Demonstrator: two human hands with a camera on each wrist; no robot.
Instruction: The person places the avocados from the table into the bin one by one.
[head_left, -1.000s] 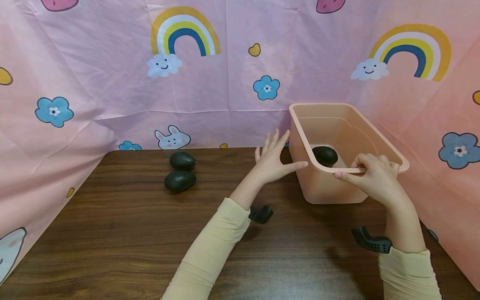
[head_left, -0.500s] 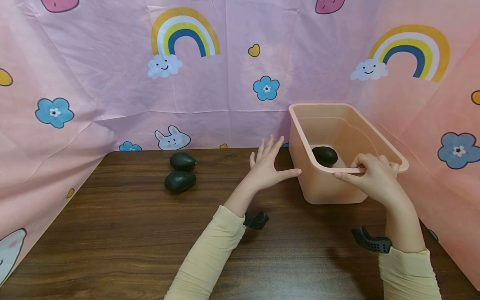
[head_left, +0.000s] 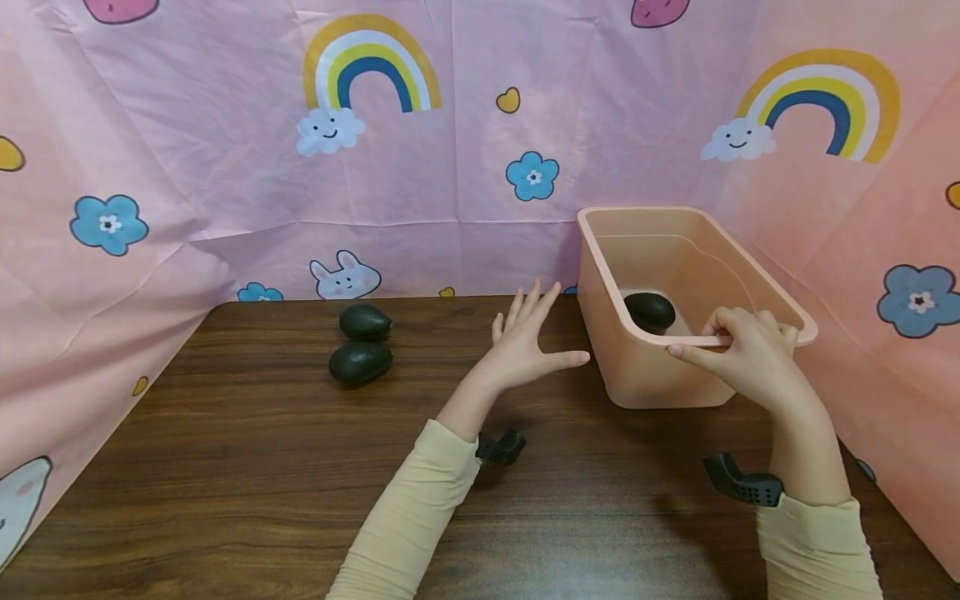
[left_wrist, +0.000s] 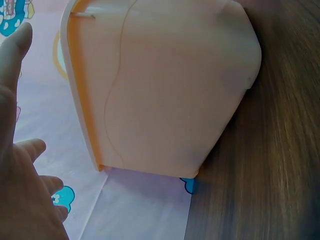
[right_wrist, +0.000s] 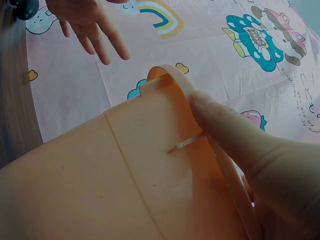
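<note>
Thumb and curled fingers of the right hand (head_left: 757, 358) grip the near rim of a peach plastic bin (head_left: 633, 375), while the left hand (head_left: 517, 350), fingers spread and holding nothing, hovers just beside its left wall above a dark wood-grain table (head_left: 262, 467). One dark green avocado (head_left: 651, 312) lies inside the bin, and a rear avocado (head_left: 365, 322) and a front avocado (head_left: 360, 362) sit touching on the table at left, before a pastel backdrop (head_left: 457, 133) printed with rainbows.

Peach bin (head_left: 641, 375) stands upright, dark probable avocado (head_left: 651, 312) inside.
</note>
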